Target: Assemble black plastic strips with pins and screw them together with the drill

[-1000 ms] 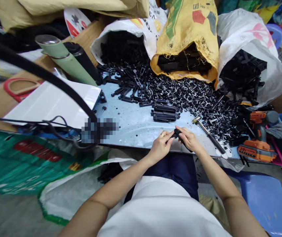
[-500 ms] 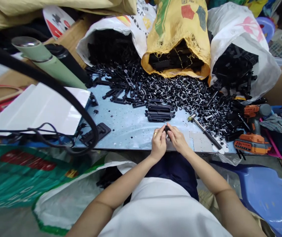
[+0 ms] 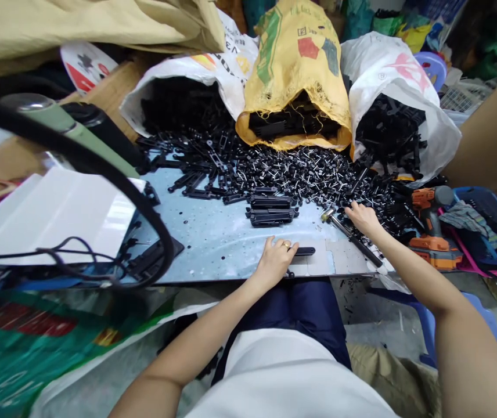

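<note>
The left hand (image 3: 274, 261) is grasping a slim black bar (image 3: 306, 251), its fingers curling over the left part while the other end is sticking out to the right, past the fingertips, low above the near edge of the blue table (image 3: 213, 238). A small dark bit (image 3: 290, 273) is showing just below those fingers. Beyond them, a stack of black assemblies (image 3: 272, 216) is lying well within reach.

The right hand (image 3: 363, 219) is bending its fingers, partly curled, down at the near edge of a heap of small pinned pieces (image 3: 301, 171); whether they are pinching one is too small to tell. A hammer (image 3: 366, 249) is lying just on the near side of these fingers, its head to their left. An orange drill (image 3: 434, 223) is standing to their right, and a yellow sack (image 3: 292, 87) is gaping beyond the heap.
</note>
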A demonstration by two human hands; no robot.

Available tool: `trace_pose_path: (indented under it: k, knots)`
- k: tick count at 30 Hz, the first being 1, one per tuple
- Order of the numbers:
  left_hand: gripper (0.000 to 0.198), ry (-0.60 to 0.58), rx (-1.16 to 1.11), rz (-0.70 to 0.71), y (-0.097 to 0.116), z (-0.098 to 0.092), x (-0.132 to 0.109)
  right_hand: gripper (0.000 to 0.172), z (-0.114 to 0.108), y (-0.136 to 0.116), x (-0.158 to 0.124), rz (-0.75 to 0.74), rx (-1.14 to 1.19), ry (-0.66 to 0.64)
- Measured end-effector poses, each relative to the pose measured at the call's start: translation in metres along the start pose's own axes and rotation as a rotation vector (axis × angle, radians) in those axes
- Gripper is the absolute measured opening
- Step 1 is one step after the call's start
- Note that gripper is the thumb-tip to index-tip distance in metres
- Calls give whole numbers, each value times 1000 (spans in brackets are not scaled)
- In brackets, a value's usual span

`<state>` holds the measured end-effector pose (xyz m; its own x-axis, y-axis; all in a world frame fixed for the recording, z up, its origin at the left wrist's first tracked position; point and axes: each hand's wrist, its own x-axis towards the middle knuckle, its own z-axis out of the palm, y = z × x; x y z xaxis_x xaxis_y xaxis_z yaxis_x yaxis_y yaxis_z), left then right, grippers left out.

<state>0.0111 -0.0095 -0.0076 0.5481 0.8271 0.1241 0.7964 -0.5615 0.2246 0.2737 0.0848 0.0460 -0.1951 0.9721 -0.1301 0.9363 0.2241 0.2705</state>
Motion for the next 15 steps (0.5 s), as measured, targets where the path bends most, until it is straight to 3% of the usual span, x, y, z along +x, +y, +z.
trace_pose_path:
  k: [3, 5, 7, 9, 10, 12, 13, 15]
  knots:
    - [40, 5, -14, -62, -4, 2, -11, 15, -23, 28, 1, 156, 145, 201]
    - [35, 27, -104, -106, -6, 5, -15, 9, -39, 49, -1, 266, 279, 430]
    - [41, 102, -283, -146, -8, 7, -12, 12, -50, 59, -4, 284, 543, 681]
    - [56, 222, -544, -206, -8, 6, -1, 25, -50, 49, -8, 250, 973, 842]
    - [60, 290, -695, -246, -9, 4, 7, 32, -46, 36, -11, 242, 1188, 839]
    - [58, 407, -997, -335, -10, 0, 24, 40, -33, 3, -17, 247, 1504, 700]
    - [54, 440, -1129, -375, -11, -2, 32, 40, -25, -16, -20, 247, 1569, 600]
    - [46, 461, -1289, -427, -13, -7, 42, 37, -13, -47, -28, 209, 1480, 457]
